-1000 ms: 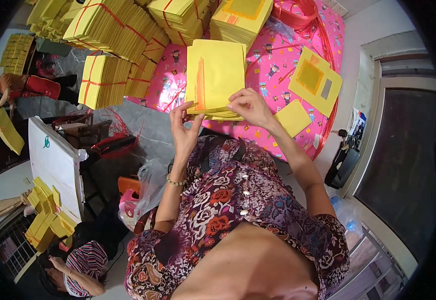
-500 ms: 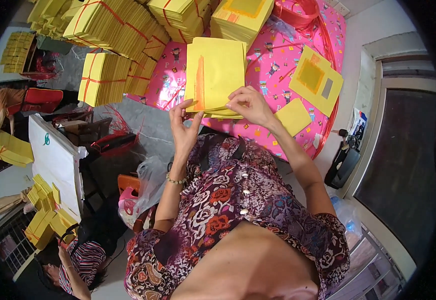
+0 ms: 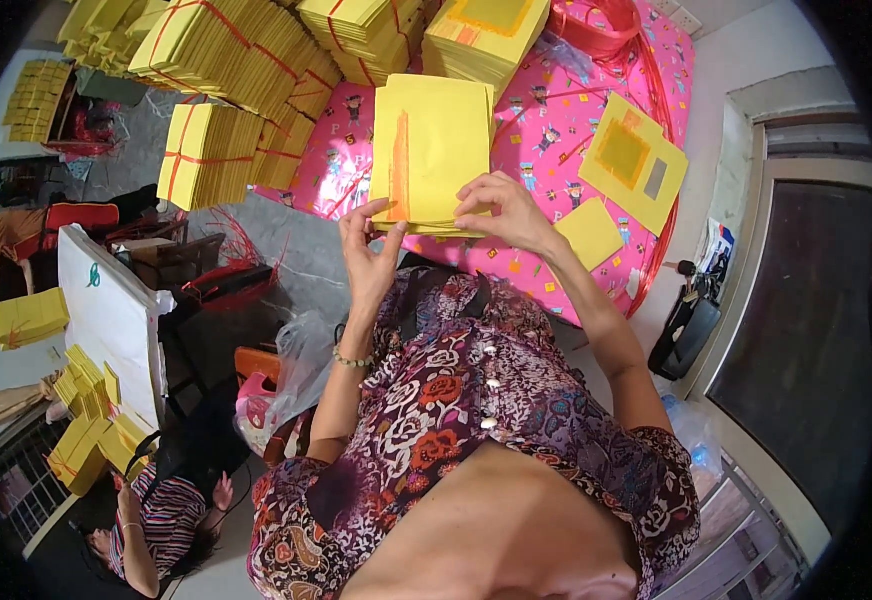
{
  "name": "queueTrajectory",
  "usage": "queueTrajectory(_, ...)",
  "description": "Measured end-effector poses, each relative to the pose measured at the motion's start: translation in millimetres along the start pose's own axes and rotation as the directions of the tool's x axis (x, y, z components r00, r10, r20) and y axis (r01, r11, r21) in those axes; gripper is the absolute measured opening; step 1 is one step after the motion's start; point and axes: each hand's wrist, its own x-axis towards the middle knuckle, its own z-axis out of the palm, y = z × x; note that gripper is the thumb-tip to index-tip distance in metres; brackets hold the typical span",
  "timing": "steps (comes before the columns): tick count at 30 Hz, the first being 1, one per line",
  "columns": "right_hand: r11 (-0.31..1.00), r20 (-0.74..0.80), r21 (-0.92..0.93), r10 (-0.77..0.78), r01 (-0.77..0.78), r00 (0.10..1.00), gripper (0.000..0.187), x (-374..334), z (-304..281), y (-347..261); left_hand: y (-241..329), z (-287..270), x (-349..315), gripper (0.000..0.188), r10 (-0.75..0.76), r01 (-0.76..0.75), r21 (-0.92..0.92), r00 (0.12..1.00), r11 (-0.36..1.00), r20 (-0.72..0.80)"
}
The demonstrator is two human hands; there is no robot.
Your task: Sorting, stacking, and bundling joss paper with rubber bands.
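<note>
In front of me, a stack of yellow paper sheets (image 3: 446, 140) with an orange stripe down its left side lies at the near edge of the pink patterned table cover (image 3: 341, 135). My left hand (image 3: 368, 262) is at its near left corner, the thumb against the near edge and the fingers curled by the left side. At the near right corner, my right hand (image 3: 511, 215) pinches the edge between thumb and forefinger. The near edges of the sheets are slightly uneven.
Tall yellow paper bundles (image 3: 226, 65) tied with red string stand behind and left. Right of the stack lie a loose sheet with a dark square (image 3: 624, 150) and a smaller yellow sheet (image 3: 588, 235). Red plastic string (image 3: 591, 40) lies at the back. Co-workers handle bundles around a white table (image 3: 106, 300).
My hands have stayed almost in place, with the right fingertips shifting slightly along the near edge. At lower left, a co-worker has moved and a hand has come into sight; another co-worker's bundle has shifted.
</note>
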Motion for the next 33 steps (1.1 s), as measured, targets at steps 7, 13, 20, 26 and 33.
queueTrajectory(7,1.0,0.032,0.02,0.008,-0.009,0.999,0.012,1.4,-2.5,-0.9,4.0,-0.8,-1.5,0.035,0.0,0.0,-0.008,1.0,1.0,0.007)
queueTrajectory(13,0.999,0.042,0.031,0.024,-0.025,0.999,0.012,1.0,-2.6,0.8,1.8,0.2,-2.1,0.036,0.034,-0.034,0.017,0.999,0.999,0.01)
queueTrajectory(20,1.0,0.022,0.004,-0.002,0.002,1.0,0.011,1.4,-1.7,2.5,1.4,-0.9,-3.0,0.039,0.026,-0.027,0.048,0.999,0.999,0.026)
queueTrajectory(26,1.0,-0.011,0.008,-0.015,0.015,1.0,0.011,0.5,0.6,3.7,2.5,0.7,-4.0,0.042,0.015,-0.016,0.029,0.999,0.999,0.031)
queueTrajectory(33,1.0,-0.016,0.005,-0.018,0.018,1.0,0.012,0.3,1.0,4.6,5.1,1.6,-4.2,0.042,0.036,-0.037,0.081,0.999,0.996,0.009)
